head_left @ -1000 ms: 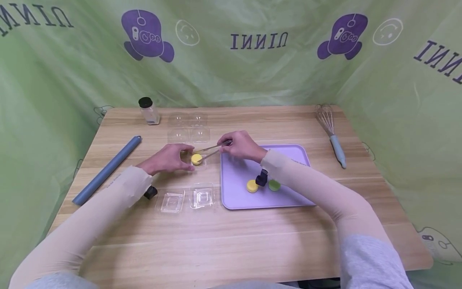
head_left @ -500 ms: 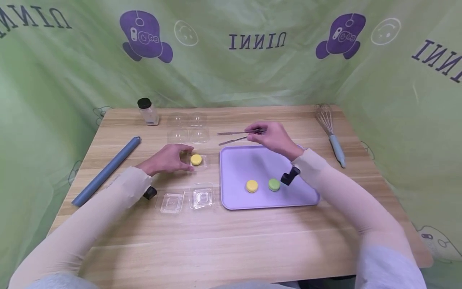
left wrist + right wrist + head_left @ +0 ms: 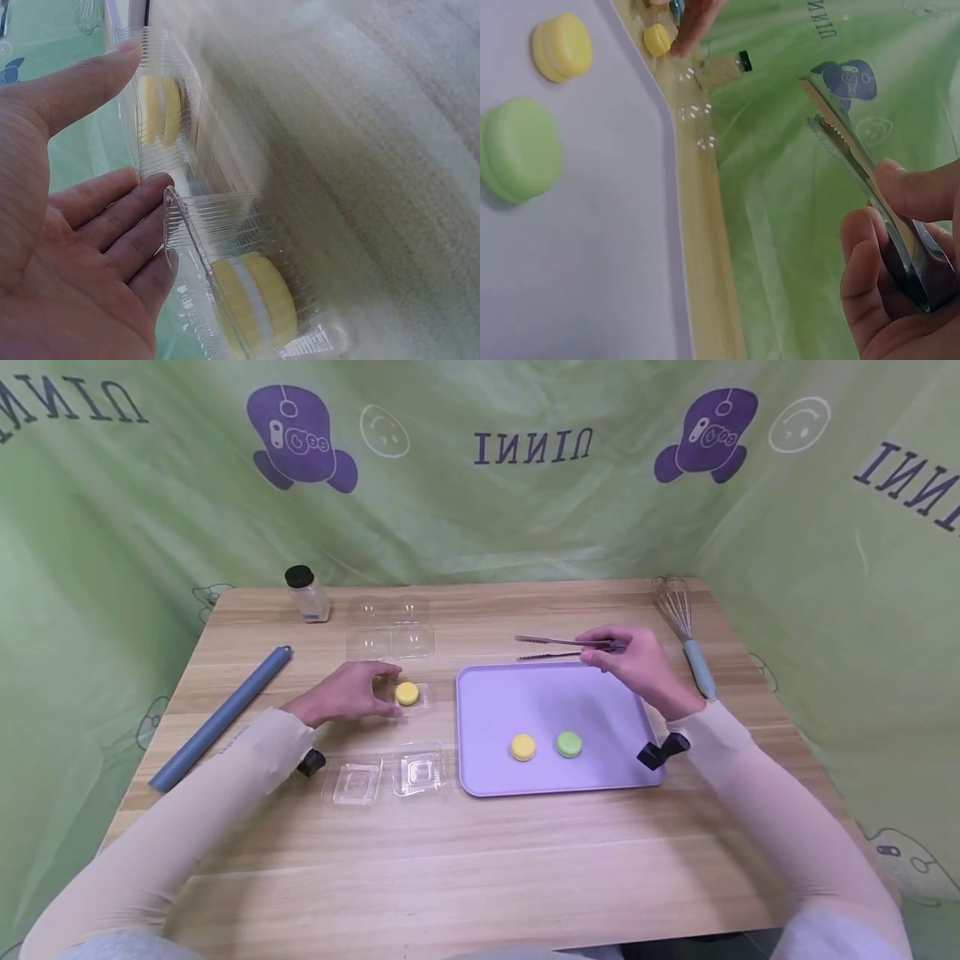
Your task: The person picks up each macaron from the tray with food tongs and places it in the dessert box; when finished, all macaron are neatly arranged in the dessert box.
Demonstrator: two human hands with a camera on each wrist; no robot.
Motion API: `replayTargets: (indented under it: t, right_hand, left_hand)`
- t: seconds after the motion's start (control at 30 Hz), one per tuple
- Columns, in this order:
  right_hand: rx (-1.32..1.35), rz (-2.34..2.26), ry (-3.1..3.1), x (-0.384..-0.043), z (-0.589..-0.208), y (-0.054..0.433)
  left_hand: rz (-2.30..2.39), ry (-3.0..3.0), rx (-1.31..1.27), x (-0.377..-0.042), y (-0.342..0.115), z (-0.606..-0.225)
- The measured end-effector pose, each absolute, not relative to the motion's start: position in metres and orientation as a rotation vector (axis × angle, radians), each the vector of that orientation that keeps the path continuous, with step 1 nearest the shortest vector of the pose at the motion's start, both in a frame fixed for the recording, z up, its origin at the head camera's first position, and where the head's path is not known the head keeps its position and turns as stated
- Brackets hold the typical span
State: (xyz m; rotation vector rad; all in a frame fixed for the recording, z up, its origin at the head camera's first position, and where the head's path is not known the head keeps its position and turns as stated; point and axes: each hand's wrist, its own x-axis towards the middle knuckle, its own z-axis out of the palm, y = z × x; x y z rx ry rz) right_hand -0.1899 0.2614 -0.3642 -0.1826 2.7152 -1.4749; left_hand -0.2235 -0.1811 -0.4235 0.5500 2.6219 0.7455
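Note:
My left hand [image 3: 348, 693] lies beside a small clear plastic box holding a yellow macaron [image 3: 407, 693], its thumb and fingers spread along the box's edges. In the left wrist view those fingers look nearly straight, and a second yellow macaron [image 3: 255, 304] sits in another clear box [image 3: 214, 199], covered by the hand in the head view. Above the tray's back edge, my right hand [image 3: 637, 664] grips metal tongs [image 3: 877, 187], their serrated tips parted with nothing between them. On the lilac tray [image 3: 480, 710] lie another yellow macaron [image 3: 522, 747] and a green macaron [image 3: 569, 744].
Two clear containers [image 3: 418, 772] rest in front of the left hand, with clear domed packaging [image 3: 390, 628] behind it. A blue rolling pin [image 3: 221, 718] lies at left, near a black-lidded jar [image 3: 307, 595]. Far right is a whisk [image 3: 686, 631]. Green cloth [image 3: 465, 518] surrounds the table.
My right hand has drawn the tongs away from the boxed yellow macaron, moving right to the tray's back edge. That macaron stays in its box. My left hand has barely moved.

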Motion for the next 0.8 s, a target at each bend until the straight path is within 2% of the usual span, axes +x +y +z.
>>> replayTargets:
  t: [0.37,0.8]
  right_hand:
    - [-0.178,-1.329,2.709,-0.159,-0.377,0.291]
    - [-0.369,-1.225,2.700,-0.139,-0.407,0.292]
  left_hand:
    - [0.732,2.628,0.553,-0.223,-0.182,-0.423]
    - [0.721,2.634,0.560,-0.223,-0.182,-0.424]
